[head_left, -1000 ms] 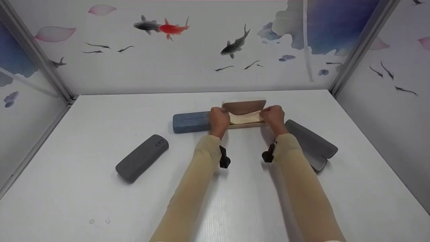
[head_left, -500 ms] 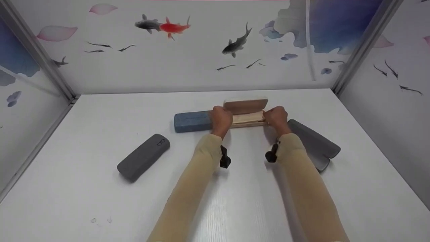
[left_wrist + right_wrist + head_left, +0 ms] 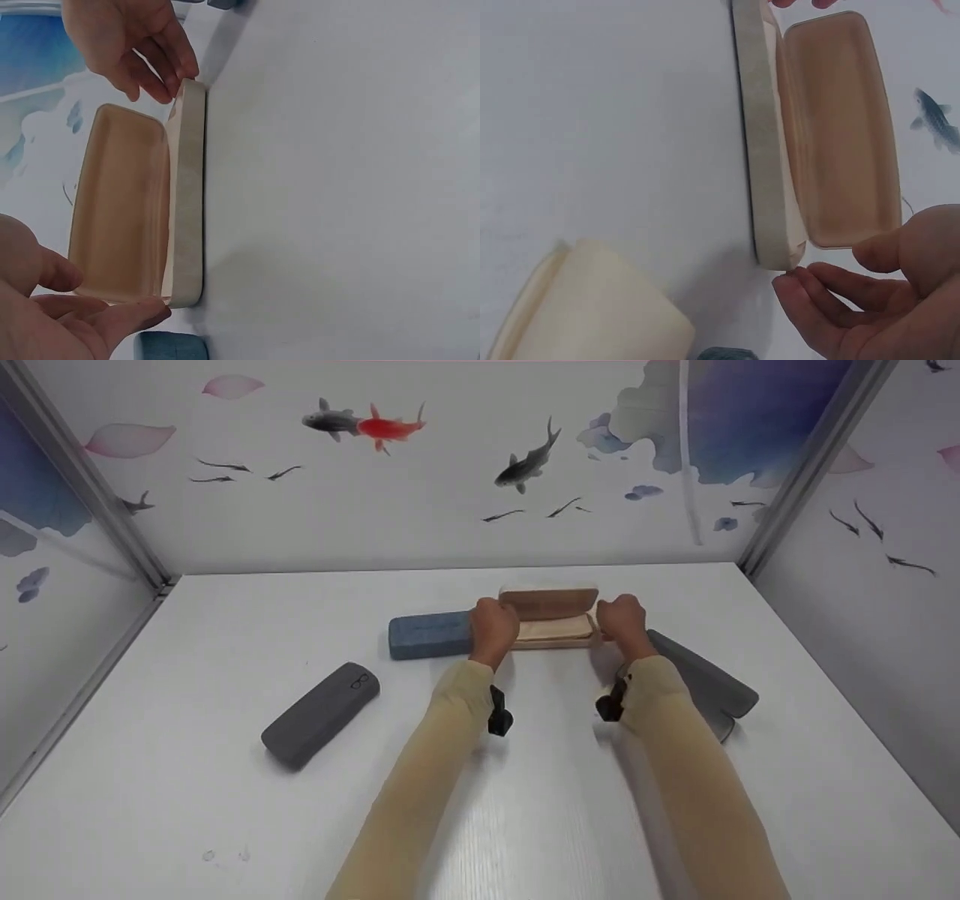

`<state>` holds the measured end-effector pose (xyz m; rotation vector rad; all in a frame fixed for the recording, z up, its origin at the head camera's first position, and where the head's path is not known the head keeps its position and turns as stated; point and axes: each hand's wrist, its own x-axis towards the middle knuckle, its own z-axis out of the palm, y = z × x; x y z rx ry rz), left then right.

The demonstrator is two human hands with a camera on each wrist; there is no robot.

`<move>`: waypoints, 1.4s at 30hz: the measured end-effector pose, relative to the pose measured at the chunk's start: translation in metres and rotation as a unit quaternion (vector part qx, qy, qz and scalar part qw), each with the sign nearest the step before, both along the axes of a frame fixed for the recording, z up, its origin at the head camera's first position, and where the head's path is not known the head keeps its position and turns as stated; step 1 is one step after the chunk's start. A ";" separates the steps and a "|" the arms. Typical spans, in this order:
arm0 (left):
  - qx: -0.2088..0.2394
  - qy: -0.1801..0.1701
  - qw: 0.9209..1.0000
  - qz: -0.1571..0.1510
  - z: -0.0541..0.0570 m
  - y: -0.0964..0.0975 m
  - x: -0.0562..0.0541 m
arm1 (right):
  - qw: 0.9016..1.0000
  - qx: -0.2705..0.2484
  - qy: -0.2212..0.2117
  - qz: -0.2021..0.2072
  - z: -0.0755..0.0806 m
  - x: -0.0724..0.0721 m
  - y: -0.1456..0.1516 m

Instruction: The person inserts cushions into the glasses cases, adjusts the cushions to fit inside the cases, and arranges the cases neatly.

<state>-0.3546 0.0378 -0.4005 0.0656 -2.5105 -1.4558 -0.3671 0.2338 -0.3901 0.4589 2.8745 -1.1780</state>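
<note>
A light beige glasses case stands with its lid raised, showing a tan lining. Folded cream cloth lies inside the base. At the case's left end is my left hand; in the left wrist view its extended fingers touch the end of the base, with the thumb beside the lid's corner. My right hand is at the opposite end. The right wrist view shows its loosely bent fingers close to the base's corner and the thumb near the lid, with nothing held between them.
A blue glasses case lies just left of the beige one, partly behind my left hand. Farther left is a closed grey case with a glasses mark. An opened grey case sits beside my right forearm. Patterned panels enclose the white table.
My right hand has drawn slightly right, off the cloth and past the case's end. The cloth now lies folded within the base. My left hand stays at the left end.
</note>
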 end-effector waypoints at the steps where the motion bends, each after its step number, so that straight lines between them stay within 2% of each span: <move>1: -0.001 0.002 1.000 0.000 0.002 0.000 -0.001 | 1.000 -0.007 0.003 -0.005 0.004 0.000 0.000; 5: -0.005 0.005 1.000 0.006 0.009 -0.002 -0.007 | 0.999 -0.038 0.005 -0.020 0.018 -0.001 -0.002; 8: -0.003 0.000 1.000 0.005 0.010 -0.004 -0.011 | 0.998 -0.063 -0.006 -0.022 0.020 -0.005 -0.004; 16: 0.030 -0.056 0.997 -0.043 0.004 -0.001 -0.016 | 0.993 -0.115 -0.021 -0.002 0.013 -0.011 -0.011; 20: 0.036 -0.054 0.997 -0.035 0.002 0.001 -0.016 | 0.993 -0.113 -0.021 0.006 0.012 -0.010 -0.013; 24: 0.042 -0.049 0.998 -0.007 0.004 0.003 -0.017 | 0.992 -0.120 -0.029 0.006 0.013 -0.010 -0.013; 31: 0.046 -0.077 0.996 0.030 0.006 0.003 -0.015 | 0.986 -0.150 -0.065 0.012 0.014 -0.009 -0.011; 37: 0.059 -0.113 0.992 0.022 0.012 -0.006 -0.008 | 0.981 -0.177 -0.071 0.019 0.011 -0.011 -0.008; 42: 0.093 -0.143 0.985 0.010 0.016 -0.009 -0.005 | 0.975 -0.207 -0.074 0.015 0.007 -0.012 -0.002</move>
